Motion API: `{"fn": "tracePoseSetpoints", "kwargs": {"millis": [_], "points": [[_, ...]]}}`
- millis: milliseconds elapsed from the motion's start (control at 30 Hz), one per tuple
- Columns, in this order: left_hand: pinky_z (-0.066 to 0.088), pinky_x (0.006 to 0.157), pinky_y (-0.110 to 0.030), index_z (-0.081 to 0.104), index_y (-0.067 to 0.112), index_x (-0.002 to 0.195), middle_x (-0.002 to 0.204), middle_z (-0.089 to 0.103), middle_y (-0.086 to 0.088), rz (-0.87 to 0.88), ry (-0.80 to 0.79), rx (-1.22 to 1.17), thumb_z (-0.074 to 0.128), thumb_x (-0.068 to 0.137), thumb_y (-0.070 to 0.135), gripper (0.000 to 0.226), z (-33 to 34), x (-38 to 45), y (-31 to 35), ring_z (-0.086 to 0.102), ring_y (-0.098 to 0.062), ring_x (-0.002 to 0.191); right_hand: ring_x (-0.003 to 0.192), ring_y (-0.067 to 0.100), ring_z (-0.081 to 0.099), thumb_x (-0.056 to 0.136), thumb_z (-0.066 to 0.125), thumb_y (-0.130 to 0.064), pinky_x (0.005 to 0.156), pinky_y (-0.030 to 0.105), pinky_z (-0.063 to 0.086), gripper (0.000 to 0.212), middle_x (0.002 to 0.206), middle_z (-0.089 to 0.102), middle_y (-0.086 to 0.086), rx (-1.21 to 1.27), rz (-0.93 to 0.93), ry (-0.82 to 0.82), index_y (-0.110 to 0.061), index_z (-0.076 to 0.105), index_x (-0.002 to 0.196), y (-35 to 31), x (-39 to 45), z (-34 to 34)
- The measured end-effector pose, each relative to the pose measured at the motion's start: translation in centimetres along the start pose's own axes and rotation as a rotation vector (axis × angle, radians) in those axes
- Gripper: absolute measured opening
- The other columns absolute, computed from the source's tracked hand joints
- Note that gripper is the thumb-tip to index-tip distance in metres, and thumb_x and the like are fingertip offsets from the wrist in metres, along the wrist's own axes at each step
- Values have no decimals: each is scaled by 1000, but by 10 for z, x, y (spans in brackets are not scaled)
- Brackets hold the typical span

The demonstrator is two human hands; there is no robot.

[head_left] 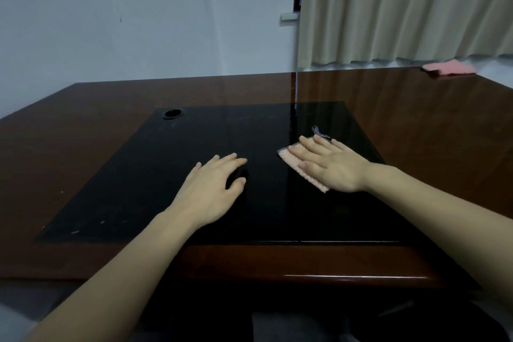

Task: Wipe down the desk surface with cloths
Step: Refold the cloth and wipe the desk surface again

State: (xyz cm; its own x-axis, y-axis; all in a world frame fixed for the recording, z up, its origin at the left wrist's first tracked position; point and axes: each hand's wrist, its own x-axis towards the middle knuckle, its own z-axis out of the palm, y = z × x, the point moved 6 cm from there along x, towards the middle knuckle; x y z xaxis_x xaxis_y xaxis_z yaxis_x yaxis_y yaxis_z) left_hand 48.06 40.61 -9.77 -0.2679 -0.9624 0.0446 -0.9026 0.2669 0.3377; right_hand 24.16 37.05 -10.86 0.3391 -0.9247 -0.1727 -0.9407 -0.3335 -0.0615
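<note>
**A:** Where do you stand with the wiping?

**B:** Your right hand [331,165] lies flat, fingers spread, pressing a small pale pink textured cloth [298,168] onto the glossy black inset panel [166,189] in the middle of the dark red-brown wooden desk [416,125]. The cloth sits right of the panel's centre, mostly hidden under your palm, with a dark mesh tag [319,132] poking out past your fingertips. Your left hand [212,189] rests on the panel just left of it, fingers loosely curved and holding nothing.

**A:** How much is left?

**B:** Most of it, I'd judge. You still have pale specks and smudges on the panel's near left corner and up near the round black cable grommet [172,113]. The wooden surround looks shiny, but in this dim light you can't tell whether it has been wiped. A second pink cloth [449,68] lies unused at the far right corner, well apart from your hands.

**A:** Any labels or writing?

**B:** None you could read. The tag is too small and blurred, and the desk, the wall [111,22] and the beige curtain [402,8] carry no print.
</note>
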Motion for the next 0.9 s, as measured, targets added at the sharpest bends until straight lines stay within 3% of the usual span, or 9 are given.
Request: {"fn": "tracePoseSetpoints", "kwargs": {"millis": [333, 567, 900], "points": [[7, 125, -49, 36, 37, 155, 165, 26, 11, -12, 75, 26, 41, 106, 41, 49, 1, 8, 25, 15, -19, 155, 149, 8, -31, 106, 10, -55, 120, 30, -21, 52, 163, -27, -17, -37, -296, -36, -55, -11, 153, -49, -105, 19], [7, 125, -48, 34, 37, 155, 166, 24, 10, 9, 62, -1, 41, 106, 40, 50, 20, 12, 56, 13, -19, 155, 147, 2, -32, 98, 4, -63, 121, 29, -20, 56, 163, -25, -22, -4, -340, -57, -58, -8, 153, -34, -125, 24], [8, 125, -50, 32, 35, 156, 166, 25, 8, -59, 42, 22, 41, 107, 38, 50, 19, 4, 49, 15, -21, 155, 154, 14, -22, 108, 13, -51, 125, 40, -12, 54, 168, -19, -10, 3, -275, -21, -47, -4, 159, -47, -103, 21]]}}
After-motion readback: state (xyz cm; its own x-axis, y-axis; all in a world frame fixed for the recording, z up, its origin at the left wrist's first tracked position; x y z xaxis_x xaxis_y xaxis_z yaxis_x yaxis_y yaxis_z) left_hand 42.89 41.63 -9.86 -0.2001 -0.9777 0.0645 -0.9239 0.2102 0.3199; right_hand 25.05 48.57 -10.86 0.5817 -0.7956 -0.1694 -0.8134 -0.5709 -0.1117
